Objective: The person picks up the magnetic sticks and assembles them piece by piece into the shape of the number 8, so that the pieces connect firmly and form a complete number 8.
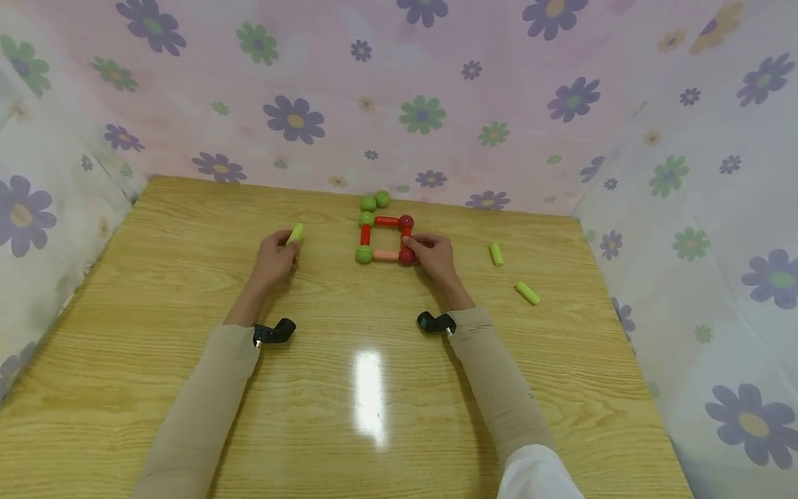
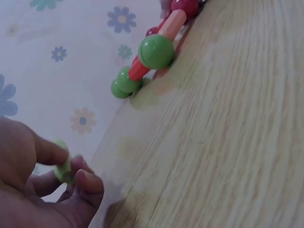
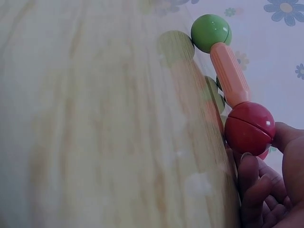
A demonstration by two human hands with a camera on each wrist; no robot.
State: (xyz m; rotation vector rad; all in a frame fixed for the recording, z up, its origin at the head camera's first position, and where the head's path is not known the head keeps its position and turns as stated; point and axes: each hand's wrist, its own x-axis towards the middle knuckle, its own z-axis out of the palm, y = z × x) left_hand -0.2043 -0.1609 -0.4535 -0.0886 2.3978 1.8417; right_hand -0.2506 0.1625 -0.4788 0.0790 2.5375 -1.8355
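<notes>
My left hand (image 1: 274, 260) pinches a yellow-green rod (image 1: 296, 233) between thumb and fingers, left of a square frame built of rods and balls. Red rods (image 1: 386, 222) form three sides of that square, and a pink rod (image 1: 386, 256) makes the near side. Its left corners are green balls (image 1: 364, 254); the right ones are dark red balls (image 1: 406, 257). At the right side, my right hand (image 1: 436, 258) holds the red rod just by the near red ball, thumb on top. In the right wrist view its fingers curl close beside that red ball (image 3: 250, 128).
Two more green balls (image 1: 369, 203) sit behind the square's far left corner. To the right lie two loose yellow-green rods (image 1: 495, 254) on the wooden table (image 1: 324, 388). Flower-patterned cloth (image 1: 386, 90) stands along the back and sides.
</notes>
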